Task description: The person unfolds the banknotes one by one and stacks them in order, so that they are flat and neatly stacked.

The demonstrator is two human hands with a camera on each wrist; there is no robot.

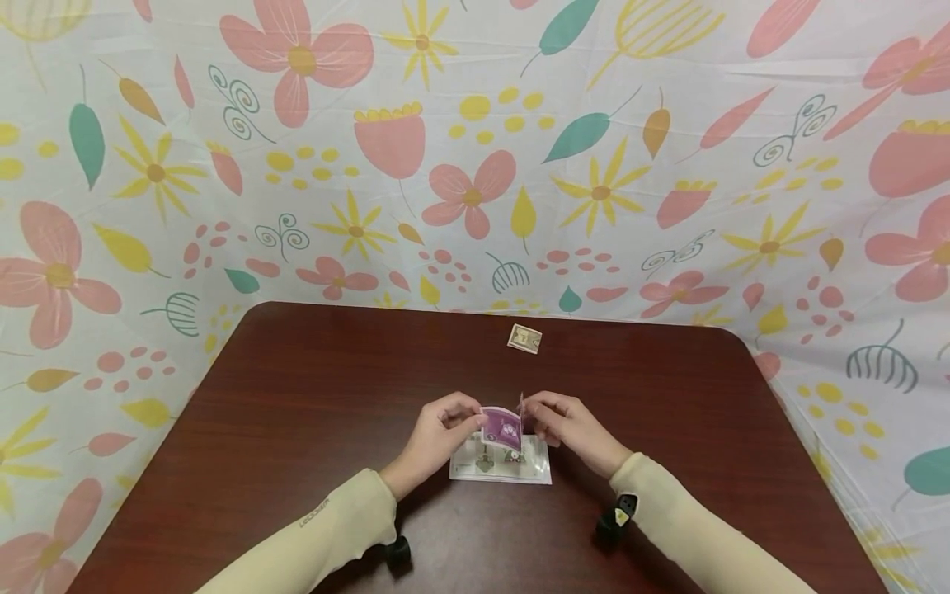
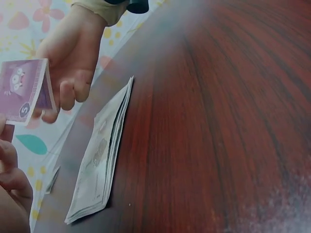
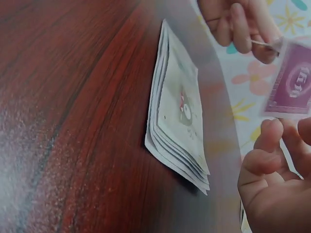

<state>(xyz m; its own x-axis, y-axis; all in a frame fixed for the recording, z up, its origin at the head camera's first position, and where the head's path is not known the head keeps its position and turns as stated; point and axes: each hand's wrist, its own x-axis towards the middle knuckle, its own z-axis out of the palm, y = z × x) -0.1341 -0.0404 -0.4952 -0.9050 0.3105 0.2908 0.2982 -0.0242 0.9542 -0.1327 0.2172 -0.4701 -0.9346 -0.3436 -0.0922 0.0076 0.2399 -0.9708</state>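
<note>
A purple play banknote with a creature's face and a 5 is held up, bent at a crease near its right side. My left hand pinches its left edge between thumb and fingers. At the other end, the fingers of my right hand hold the upturned flap. Beneath the note lies a stack of pale printed paper notes on the table, several sheets thick. In the right wrist view its layered edges show, slightly curled. Part of the stack is hidden by the purple note in the head view.
A small folded brown-and-cream note lies near the back edge of the dark wooden table. A flowered cloth hangs behind and around the table. Dark wrist devices sit under both sleeves.
</note>
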